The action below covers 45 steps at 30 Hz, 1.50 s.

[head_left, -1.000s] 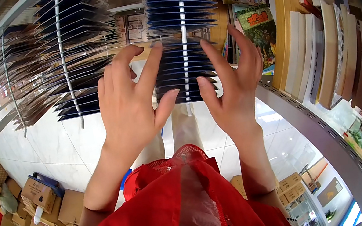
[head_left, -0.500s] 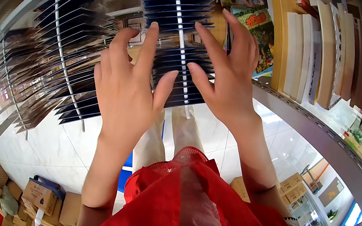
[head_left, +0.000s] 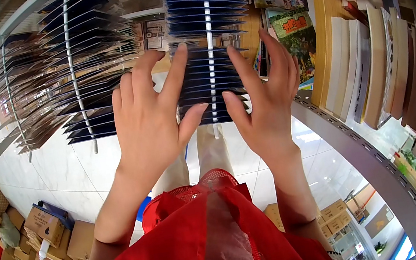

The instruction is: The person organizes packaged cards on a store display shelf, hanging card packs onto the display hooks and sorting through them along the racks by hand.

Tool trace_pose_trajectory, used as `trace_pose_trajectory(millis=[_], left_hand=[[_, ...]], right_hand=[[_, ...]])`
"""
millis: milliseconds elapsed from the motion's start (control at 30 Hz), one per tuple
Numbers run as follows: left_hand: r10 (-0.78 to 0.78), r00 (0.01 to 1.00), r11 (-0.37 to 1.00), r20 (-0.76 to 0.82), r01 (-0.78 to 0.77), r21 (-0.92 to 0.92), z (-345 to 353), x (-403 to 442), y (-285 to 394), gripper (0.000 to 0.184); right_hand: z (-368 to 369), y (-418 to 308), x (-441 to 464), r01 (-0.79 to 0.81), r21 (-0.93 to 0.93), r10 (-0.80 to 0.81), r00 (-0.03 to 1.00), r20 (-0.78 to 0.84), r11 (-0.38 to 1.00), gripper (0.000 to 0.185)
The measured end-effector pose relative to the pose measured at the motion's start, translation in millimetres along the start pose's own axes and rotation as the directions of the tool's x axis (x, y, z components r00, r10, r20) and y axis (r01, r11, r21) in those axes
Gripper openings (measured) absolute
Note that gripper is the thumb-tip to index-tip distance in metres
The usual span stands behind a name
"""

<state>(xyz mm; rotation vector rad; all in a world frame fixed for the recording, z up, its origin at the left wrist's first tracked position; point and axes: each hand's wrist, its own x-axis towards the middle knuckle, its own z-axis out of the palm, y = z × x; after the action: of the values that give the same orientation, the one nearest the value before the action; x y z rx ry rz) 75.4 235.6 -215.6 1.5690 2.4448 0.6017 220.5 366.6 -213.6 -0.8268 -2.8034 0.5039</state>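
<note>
A row of dark blue flat packs hangs on a pale metal hook that runs toward me. My left hand is at the left side of the nearer packs, index finger stretched along their edge and thumb over the front ones. On the opposite side is my right hand, thumb and index finger apart beside the pack edges. Both hands have spread fingers, and neither closes round a pack. Whether the fingertips press on the edges I cannot tell.
More packs hang on other hooks at the left. Books stand on the right, behind a perforated metal rail. Cardboard boxes are piled on the floor at lower left. A colourful picture book shows behind the right hand.
Both hands have come a little nearer to my body along the row. The nearer packs are spread more loosely, and the gap behind them has narrowed.
</note>
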Motion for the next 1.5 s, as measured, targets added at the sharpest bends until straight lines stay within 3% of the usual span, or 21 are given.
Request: trace_pose_trajectory(millis=[267, 467, 833, 1067, 1267, 1500], left_hand=[[-0.013, 0.999, 0.999, -0.033, 0.012, -0.047, -1, 4, 1, 0.074], [0.011, 0.998, 1.000, -0.055, -0.011, -0.008, 8, 14, -3, 0.075], [-0.010, 1.000, 0.999, -0.008, 0.009, -0.039, 3, 5, 2, 0.074], [-0.008, 0.998, 0.997, -0.057, 0.003, -0.082, 1, 5, 2, 0.077], [0.027, 0.991, 1.000, -0.129, -0.027, -0.001, 6, 24, -8, 0.070], [-0.005, 0.998, 1.000, -0.061, 0.005, 0.010, -1, 22, -6, 0.068]], right_hand=[[4, 2, 1, 0.015, 0.077, -0.009, 0.998, -0.069, 0.997, 0.066], [8, 3, 14, -0.011, -0.011, 0.010, 0.999, -0.043, 1.000, 0.065], [1, 3, 4, -0.016, 0.002, 0.016, 1.000, 0.000, 1.000, 0.063], [2, 2, 4, -0.022, 0.055, 0.024, 0.999, -0.030, 0.998, 0.066], [6, 5, 22, -0.004, -0.015, 0.003, 0.998, -0.070, 1.000, 0.066], [6, 3, 19, -0.001, -0.070, -0.002, 0.999, -0.038, 0.998, 0.063]])
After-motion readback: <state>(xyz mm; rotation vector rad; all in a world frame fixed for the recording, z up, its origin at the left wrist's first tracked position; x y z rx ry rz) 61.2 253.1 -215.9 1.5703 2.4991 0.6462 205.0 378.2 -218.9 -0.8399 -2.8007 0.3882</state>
